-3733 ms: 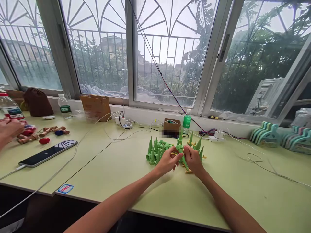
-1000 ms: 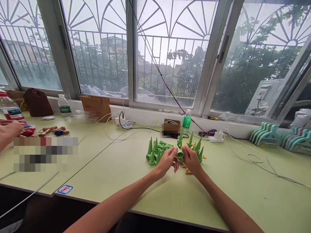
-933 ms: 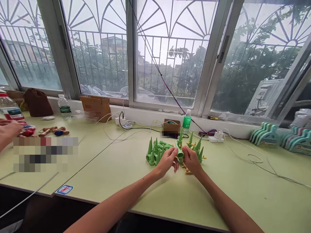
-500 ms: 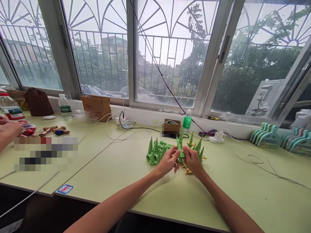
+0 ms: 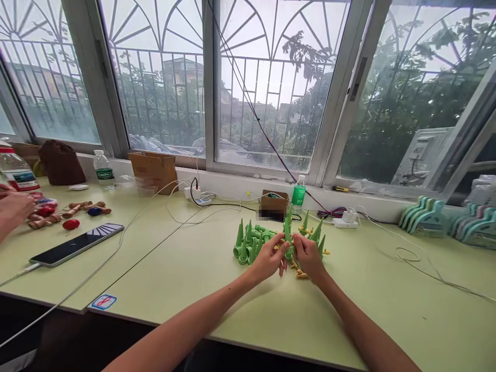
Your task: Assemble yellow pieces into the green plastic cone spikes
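My left hand is closed around a green plastic watering spike, which points upward. Pressed against the spike's right side is my right hand, its fingers pinched together; whatever lies between them is hidden. Many more green spikes stand and lie in a cluster left of and behind my hands. To the right stand further spikes, some with small yellow valve pieces at their bases. Loose yellow valves lie on the table just below my hands.
At far left a co-worker's hand is near red and blue balls with wooden pieces. A phone lies nearby. Behind the spikes stand a small brown box and a green-labelled bottle. Cables and hangers occupy the right.
The held spike has tilted slightly, and my right hand has shifted a little against it. The co-worker's hand at the far left has moved slightly.
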Demonstrator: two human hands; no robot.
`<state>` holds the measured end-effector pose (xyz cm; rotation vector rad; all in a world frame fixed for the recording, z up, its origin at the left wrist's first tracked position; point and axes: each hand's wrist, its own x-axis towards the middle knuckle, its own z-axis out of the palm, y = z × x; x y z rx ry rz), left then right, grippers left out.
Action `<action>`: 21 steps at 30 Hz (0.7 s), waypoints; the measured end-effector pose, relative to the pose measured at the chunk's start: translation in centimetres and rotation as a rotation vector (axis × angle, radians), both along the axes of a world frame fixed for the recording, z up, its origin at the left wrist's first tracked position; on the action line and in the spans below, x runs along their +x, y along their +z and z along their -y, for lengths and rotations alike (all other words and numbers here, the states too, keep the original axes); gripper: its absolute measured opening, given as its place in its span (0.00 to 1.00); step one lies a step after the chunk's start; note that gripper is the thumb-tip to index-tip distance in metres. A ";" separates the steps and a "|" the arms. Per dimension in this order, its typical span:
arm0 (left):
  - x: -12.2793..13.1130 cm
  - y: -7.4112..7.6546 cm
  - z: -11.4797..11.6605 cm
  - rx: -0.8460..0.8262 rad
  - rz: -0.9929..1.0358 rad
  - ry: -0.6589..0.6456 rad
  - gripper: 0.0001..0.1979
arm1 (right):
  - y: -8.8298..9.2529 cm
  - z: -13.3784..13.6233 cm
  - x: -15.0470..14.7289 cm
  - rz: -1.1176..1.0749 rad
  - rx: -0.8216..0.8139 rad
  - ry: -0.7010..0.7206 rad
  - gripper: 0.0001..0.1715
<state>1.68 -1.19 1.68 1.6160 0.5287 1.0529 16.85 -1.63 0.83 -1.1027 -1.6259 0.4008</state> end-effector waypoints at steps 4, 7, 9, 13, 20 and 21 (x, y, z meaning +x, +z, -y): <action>0.1 -0.1 0.0 -0.005 0.014 -0.007 0.22 | 0.2 0.1 0.0 0.028 0.013 -0.013 0.26; 0.2 -0.3 0.0 -0.029 0.017 -0.008 0.23 | 0.2 0.1 -0.1 0.048 0.030 -0.024 0.26; 0.2 -0.3 -0.1 -0.049 0.018 -0.009 0.24 | 0.3 0.1 -0.1 0.066 0.038 -0.031 0.27; 0.2 -0.3 -0.1 -0.062 0.012 -0.018 0.25 | 0.5 0.0 -0.1 0.094 0.059 -0.047 0.28; 0.1 -0.5 -0.2 0.012 -0.030 0.024 0.23 | 0.3 -0.1 0.0 0.069 0.030 -0.034 0.29; 0.0 -0.5 -0.2 0.031 -0.048 0.037 0.23 | 0.2 -0.1 0.0 0.063 0.022 -0.030 0.29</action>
